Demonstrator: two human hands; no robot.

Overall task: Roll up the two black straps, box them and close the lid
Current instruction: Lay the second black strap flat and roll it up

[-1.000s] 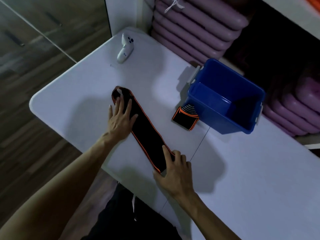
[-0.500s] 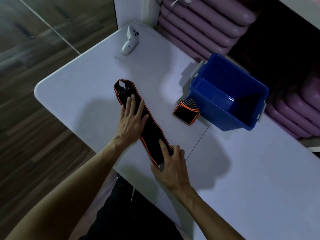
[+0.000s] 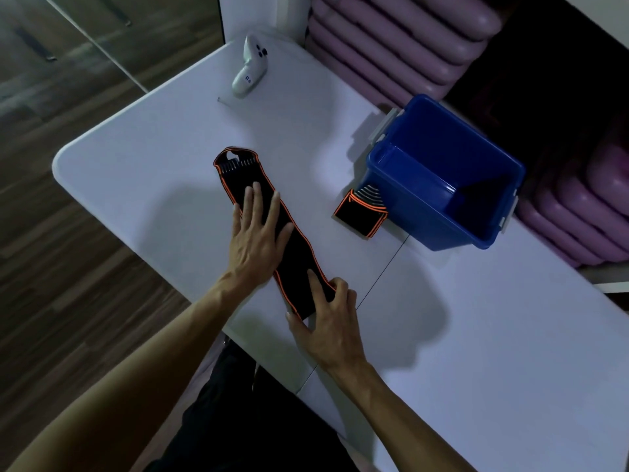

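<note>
You are at the second strap (image 3: 269, 229), flat on the desk (image 3: 153, 172). Your left hand (image 3: 255, 243) presses it with straight fingers; your right hand (image 3: 326, 318) pinches the near end. The rolled strap (image 3: 360, 214) waits beside the open box (image 3: 439, 185). Next: roll tightly.

Exercise or storage room, stacked purple foam mats (image 3: 401, 46) against wall, white folding table (image 3: 476, 335), wood-plank floor (image 3: 51, 250)

Long black strap (image 3: 272, 229) with orange edging lay flat on the white table (image 3: 476, 335). Left hand (image 3: 258, 233) pressed flat on its middle, right hand (image 3: 326, 318) pinched the near end. Rolled strap (image 3: 360, 212) sat against the open blue box (image 3: 442, 178).
</note>
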